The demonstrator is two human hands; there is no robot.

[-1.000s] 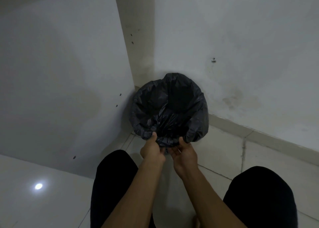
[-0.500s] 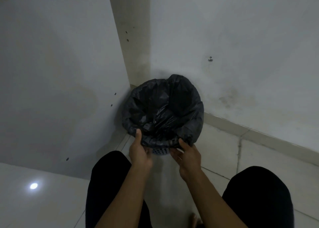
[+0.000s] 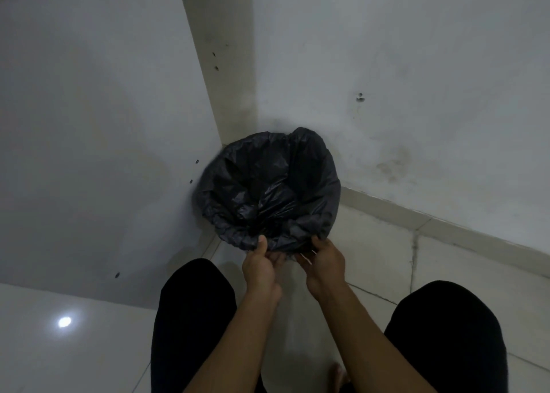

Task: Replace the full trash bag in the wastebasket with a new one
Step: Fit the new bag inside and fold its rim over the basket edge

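Crouching in a corner, I have a white panel (image 3: 89,125) well to the left of my hands, with a bright spot of light (image 3: 65,322) reflected on the glossy floor (image 3: 44,357) below it. My left knee (image 3: 190,309), in black, sits just left of my left forearm. My left hand (image 3: 259,266) pinches the near edge of the black trash bag (image 3: 268,190), thumb on top of the folded rim and fingers curled beneath. The bag spreads open just beyond both hands. It is draped over the wastebasket, which it hides from me, and is tucked into the corner. Close beside my left hand, my right hand (image 3: 323,263) grips the same near edge, fingers curled over the plastic. My right knee (image 3: 446,339) is to the right of that arm, and beyond my right hand the floor meets a pale skirting strip (image 3: 446,229) under a stained white wall (image 3: 431,95)
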